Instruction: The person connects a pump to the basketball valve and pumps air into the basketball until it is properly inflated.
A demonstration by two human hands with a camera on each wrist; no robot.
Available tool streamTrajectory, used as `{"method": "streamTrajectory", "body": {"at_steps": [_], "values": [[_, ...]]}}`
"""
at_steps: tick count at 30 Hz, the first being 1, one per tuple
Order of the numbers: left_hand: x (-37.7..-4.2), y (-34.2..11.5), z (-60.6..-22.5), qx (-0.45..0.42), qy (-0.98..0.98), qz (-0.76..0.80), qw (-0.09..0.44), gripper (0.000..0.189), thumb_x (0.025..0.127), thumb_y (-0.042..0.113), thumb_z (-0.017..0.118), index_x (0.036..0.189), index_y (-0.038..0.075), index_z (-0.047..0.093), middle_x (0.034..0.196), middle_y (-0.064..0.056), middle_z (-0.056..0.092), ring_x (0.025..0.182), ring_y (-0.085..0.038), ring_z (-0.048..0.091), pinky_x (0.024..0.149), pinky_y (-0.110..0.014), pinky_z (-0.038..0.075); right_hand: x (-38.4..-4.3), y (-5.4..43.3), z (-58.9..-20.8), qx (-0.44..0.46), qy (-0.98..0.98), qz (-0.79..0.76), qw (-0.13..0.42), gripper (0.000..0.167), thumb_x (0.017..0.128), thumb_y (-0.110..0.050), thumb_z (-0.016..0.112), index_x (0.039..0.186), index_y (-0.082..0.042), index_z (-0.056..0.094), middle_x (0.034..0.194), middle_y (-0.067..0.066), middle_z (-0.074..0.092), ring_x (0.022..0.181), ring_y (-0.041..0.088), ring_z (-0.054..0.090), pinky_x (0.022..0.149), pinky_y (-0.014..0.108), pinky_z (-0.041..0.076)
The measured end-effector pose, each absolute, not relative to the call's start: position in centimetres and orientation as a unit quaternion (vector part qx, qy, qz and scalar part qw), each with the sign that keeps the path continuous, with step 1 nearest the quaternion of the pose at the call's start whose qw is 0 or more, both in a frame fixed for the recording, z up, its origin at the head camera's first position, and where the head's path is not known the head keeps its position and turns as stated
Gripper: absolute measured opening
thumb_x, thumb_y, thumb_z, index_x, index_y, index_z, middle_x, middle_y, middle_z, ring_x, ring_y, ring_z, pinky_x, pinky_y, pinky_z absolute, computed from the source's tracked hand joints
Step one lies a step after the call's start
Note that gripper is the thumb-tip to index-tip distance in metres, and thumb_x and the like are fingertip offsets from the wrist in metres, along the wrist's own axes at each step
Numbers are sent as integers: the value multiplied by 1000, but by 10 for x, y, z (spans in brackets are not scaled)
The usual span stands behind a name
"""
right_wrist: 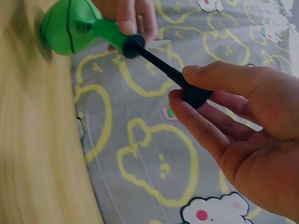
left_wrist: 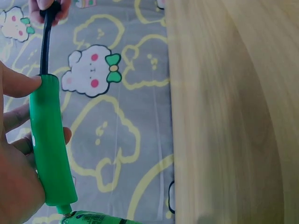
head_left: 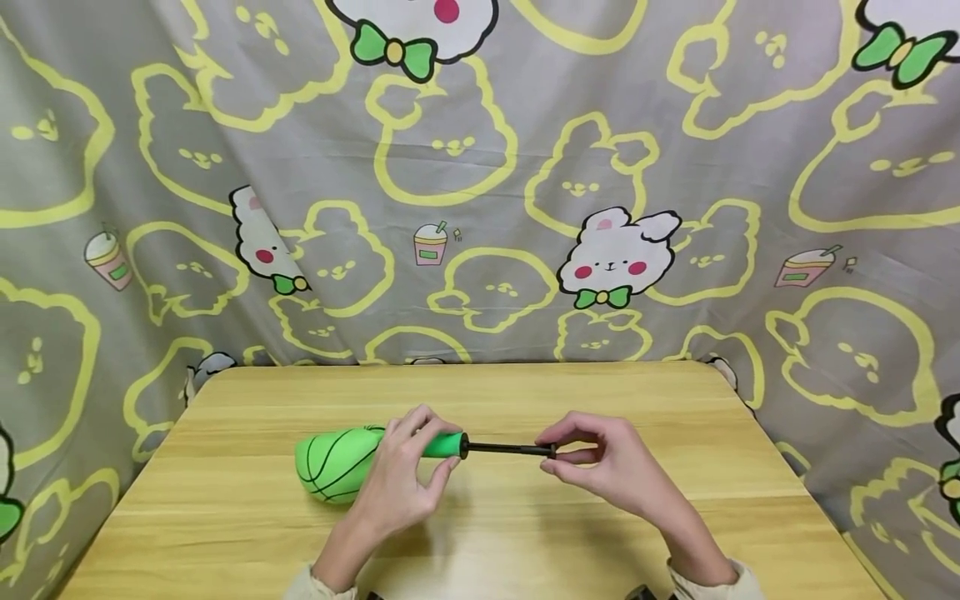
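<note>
A green hand pump (left_wrist: 50, 140) with a black plunger rod (head_left: 506, 449) lies sideways over the table, its rod drawn out to the right. My left hand (head_left: 405, 467) grips the green barrel, the thumb near the black collar in the left wrist view. With fingertips and thumb, my right hand (head_left: 600, 458) pinches the black knob (right_wrist: 197, 95) at the rod's end. Joined to the pump's other end is a soft, partly filled green ball (head_left: 337, 467) with black curved lines. It sags on the table, partly behind my left hand.
The light wooden table (head_left: 637, 392) spreads beneath both hands. A grey curtain (head_left: 517, 175) with yellow outlined animals and white bunnies hangs behind it and along both sides. Light sleeve cuffs (head_left: 712, 583) show at the bottom edge.
</note>
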State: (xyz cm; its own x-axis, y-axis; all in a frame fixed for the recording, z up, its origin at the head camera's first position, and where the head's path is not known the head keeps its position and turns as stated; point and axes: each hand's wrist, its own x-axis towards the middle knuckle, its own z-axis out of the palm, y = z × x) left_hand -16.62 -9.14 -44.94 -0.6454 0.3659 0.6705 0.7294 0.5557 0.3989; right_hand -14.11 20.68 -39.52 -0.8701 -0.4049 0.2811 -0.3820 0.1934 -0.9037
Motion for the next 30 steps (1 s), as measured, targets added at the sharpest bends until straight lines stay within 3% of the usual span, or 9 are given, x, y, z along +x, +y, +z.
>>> {"method": "streamTrajectory", "body": {"at_steps": [11, 30], "values": [[-165, -89, -449, -322, -841, -343, 268, 31, 81, 15, 78, 111, 16, 71, 102, 9, 58, 92, -7, 55, 82, -36, 41, -142, 214, -393, -260, 771, -582, -4, 21, 86, -7, 83, 106, -7, 75, 105, 9, 74, 97, 26, 73, 76, 38, 60], [-158, -74, -454, -331, -841, -336, 267, 32, 78, 13, 76, 110, 12, 71, 102, 7, 58, 101, -12, 57, 84, -38, 42, -143, 178, -417, -233, 767, -596, -44, 23, 81, -6, 85, 102, -8, 78, 102, 5, 76, 95, 22, 74, 73, 35, 60]]}}
